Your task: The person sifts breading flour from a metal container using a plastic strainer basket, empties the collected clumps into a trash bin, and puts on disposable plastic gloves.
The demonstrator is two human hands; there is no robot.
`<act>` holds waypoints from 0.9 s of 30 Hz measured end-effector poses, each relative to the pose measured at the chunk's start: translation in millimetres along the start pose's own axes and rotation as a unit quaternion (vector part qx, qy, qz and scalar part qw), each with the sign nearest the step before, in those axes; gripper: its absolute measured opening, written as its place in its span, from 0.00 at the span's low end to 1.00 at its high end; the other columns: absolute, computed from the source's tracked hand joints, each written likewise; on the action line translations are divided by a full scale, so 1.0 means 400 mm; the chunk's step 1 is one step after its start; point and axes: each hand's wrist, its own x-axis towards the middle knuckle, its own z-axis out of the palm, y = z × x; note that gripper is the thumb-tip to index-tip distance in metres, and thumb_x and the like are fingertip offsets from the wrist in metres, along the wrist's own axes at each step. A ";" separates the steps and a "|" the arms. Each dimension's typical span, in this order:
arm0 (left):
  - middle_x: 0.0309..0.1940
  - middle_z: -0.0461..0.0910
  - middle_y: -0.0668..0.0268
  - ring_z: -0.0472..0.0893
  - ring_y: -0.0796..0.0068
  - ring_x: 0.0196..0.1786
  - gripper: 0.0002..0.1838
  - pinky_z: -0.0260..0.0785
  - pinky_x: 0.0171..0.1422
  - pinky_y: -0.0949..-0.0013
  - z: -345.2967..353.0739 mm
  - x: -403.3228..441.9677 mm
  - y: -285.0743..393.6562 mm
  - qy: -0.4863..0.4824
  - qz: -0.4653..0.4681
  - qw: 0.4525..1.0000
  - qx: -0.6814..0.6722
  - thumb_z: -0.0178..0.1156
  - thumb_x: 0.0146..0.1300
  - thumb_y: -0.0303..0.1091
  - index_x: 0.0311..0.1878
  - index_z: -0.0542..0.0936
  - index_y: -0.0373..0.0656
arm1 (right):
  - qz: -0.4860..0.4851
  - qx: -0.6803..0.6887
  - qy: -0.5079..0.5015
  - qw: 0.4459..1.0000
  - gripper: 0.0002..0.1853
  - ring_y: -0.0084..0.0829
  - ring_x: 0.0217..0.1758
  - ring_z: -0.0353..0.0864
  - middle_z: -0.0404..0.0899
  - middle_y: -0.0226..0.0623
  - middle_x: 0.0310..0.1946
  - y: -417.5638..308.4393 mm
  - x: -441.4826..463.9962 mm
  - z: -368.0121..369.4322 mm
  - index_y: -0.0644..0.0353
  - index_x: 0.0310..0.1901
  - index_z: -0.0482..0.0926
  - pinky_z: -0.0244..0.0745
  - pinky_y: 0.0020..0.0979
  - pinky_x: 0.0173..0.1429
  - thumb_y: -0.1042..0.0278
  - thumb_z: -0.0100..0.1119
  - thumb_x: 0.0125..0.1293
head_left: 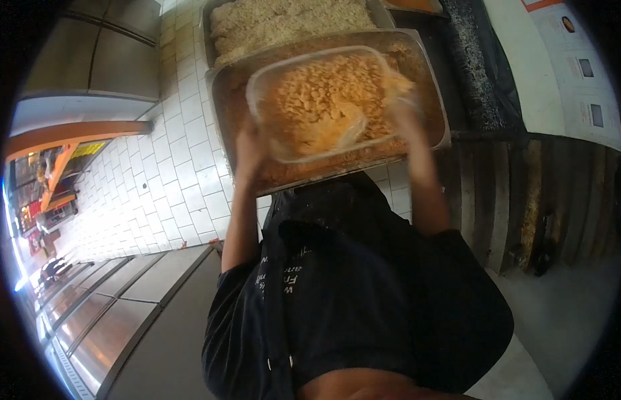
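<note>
At tray point(430, 90), left fingers point(248, 137) gripping tub point(253, 87)

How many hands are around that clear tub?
2: the left hand at the left side of the clear tub, the right hand, blurred, at its right. No others show.

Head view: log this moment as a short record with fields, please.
left hand: at the left side of a clear plastic tub
right hand: at the tub's right side, motion-blurred, grip unclear
contents: orange-coated pieces
under tub: metal tray, orange-smeared
beyond: pale crumbs in another tray
floor: white tiles
</note>
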 end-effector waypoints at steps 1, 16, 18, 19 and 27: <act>0.41 0.82 0.46 0.83 0.51 0.41 0.15 0.74 0.46 0.56 -0.010 -0.002 0.016 -0.002 -0.003 1.000 -0.002 0.52 0.64 0.30 0.53 0.74 0.36 | -0.007 -0.113 0.003 0.994 0.22 0.33 0.37 0.80 0.80 0.42 0.38 0.031 0.040 0.085 0.68 0.60 0.68 0.76 0.34 0.41 0.59 0.42 0.74; 0.48 0.79 0.52 0.78 0.63 0.50 0.19 0.69 0.55 0.63 -0.125 -0.048 0.089 -0.005 -0.049 0.993 -0.105 0.47 0.68 0.33 0.56 0.71 0.32 | -0.160 0.095 0.010 0.982 0.21 0.44 0.51 0.78 0.75 0.51 0.51 0.031 0.029 0.083 0.63 0.57 0.73 0.73 0.42 0.54 0.62 0.56 0.66; 0.50 0.77 0.56 0.76 0.66 0.52 0.21 0.68 0.57 0.65 -0.122 -0.068 0.097 -0.057 -0.133 0.974 -0.175 0.47 0.68 0.35 0.57 0.70 0.29 | -0.196 0.014 0.035 0.980 0.21 0.44 0.51 0.78 0.75 0.49 0.52 0.103 0.106 0.061 0.64 0.57 0.74 0.73 0.42 0.55 0.60 0.56 0.67; 0.50 0.77 0.56 0.76 0.66 0.52 0.21 0.68 0.57 0.65 -0.123 -0.070 0.096 -0.064 -0.137 0.973 -0.174 0.47 0.68 0.35 0.57 0.70 0.29 | -0.211 -0.028 0.048 0.976 0.22 0.44 0.51 0.78 0.75 0.49 0.53 0.109 0.121 0.034 0.64 0.57 0.74 0.73 0.42 0.55 0.59 0.56 0.67; 0.55 0.74 0.48 0.79 0.59 0.53 0.28 0.74 0.55 0.63 -0.221 -0.064 0.072 0.070 -0.151 0.949 -0.267 0.44 0.65 0.33 0.68 0.63 0.32 | -0.222 -0.357 -0.204 0.884 0.16 0.39 0.44 0.80 0.80 0.50 0.40 0.121 0.196 -0.100 0.57 0.51 0.80 0.74 0.36 0.44 0.67 0.52 0.63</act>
